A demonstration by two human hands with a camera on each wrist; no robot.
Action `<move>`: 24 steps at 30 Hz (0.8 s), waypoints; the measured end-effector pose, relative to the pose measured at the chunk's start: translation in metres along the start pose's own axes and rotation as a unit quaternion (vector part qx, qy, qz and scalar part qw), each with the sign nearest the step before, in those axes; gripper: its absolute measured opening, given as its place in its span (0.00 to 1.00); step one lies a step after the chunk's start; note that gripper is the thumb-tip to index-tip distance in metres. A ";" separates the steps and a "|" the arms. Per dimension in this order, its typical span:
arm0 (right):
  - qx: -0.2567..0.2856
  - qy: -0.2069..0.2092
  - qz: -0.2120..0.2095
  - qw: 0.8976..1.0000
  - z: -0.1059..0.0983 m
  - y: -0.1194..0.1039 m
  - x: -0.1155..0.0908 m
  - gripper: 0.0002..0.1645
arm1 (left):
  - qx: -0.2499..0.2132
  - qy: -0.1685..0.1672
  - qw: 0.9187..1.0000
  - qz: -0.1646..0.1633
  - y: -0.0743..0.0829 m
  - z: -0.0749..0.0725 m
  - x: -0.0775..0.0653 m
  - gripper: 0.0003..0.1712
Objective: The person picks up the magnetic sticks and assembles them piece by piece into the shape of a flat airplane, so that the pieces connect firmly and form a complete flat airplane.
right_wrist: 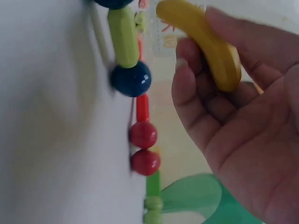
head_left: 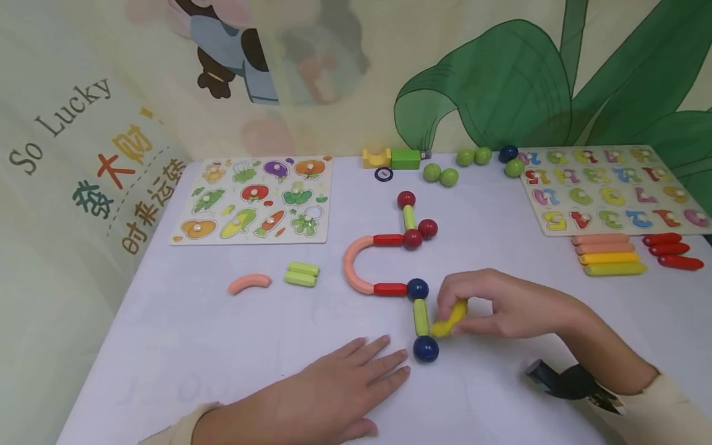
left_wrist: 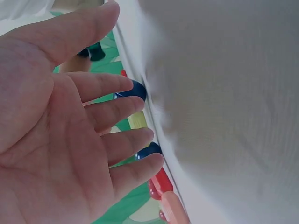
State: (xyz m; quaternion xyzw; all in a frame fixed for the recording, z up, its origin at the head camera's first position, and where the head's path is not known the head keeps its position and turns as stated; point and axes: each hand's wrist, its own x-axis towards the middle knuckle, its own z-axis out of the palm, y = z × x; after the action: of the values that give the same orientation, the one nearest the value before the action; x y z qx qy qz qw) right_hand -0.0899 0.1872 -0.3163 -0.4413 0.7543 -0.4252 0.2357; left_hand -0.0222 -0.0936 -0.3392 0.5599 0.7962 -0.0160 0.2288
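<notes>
Joining pieces, I judge: my right hand (head_left: 512,304) pinches a curved yellow rod (head_left: 444,327) at one o'clock from the nearer navy ball (head_left: 426,350), needing alignment next. The left hand (head_left: 353,386), outstretched, holds nothing.

Plain yellow on the curved piece (head_left: 458,313), and beside it, lime green on the stick (head_left: 421,317) between two glossy navy balls (head_left: 426,349)! Salmon pink on the arch (head_left: 351,264), vivid red on its end sticks (head_left: 391,289), dark red on three spheres (head_left: 406,199). White tabletop (head_left: 183,327); at its far left corner, a cream board (head_left: 232,191) patterned with multicoloured vegetables (head_left: 256,193), and at its far right corner, a second board (head_left: 597,202) of mixed-colour numerals (head_left: 614,196) (pink, yellow, blue, red, a riot!).
</notes>
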 end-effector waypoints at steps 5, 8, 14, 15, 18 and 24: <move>0.000 -0.027 0.053 0.998 0.009 0.012 -0.012 0.15 | -0.010 0.001 1.000 0.003 -0.001 0.000 0.002 0.44; -0.056 -0.034 0.120 0.991 0.016 0.015 -0.008 0.17 | -0.009 0.001 1.000 0.000 -0.001 0.000 0.001 0.44; -0.170 -0.025 0.170 0.970 0.026 0.014 -0.002 0.17 | 0.000 0.004 1.000 -0.006 -0.002 0.001 0.003 0.44; -0.179 -0.029 0.171 0.968 0.026 0.014 -0.002 0.16 | 0.003 0.008 1.000 -0.005 -0.002 0.001 0.003 0.44; -0.184 -0.050 0.179 0.965 0.027 0.012 -0.003 0.16 | 0.007 0.017 1.000 -0.005 -0.001 0.002 0.002 0.44; -0.146 -0.090 0.178 0.969 0.026 0.009 -0.005 0.13 | 0.002 0.021 1.000 -0.004 -0.001 0.004 0.001 0.45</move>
State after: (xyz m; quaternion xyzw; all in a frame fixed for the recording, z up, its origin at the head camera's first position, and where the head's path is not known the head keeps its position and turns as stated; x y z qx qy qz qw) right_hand -0.0728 0.1822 -0.3382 -0.3661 0.8503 -0.2199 0.3074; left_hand -0.0224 -0.0941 -0.3432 0.5575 0.8028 -0.0064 0.2113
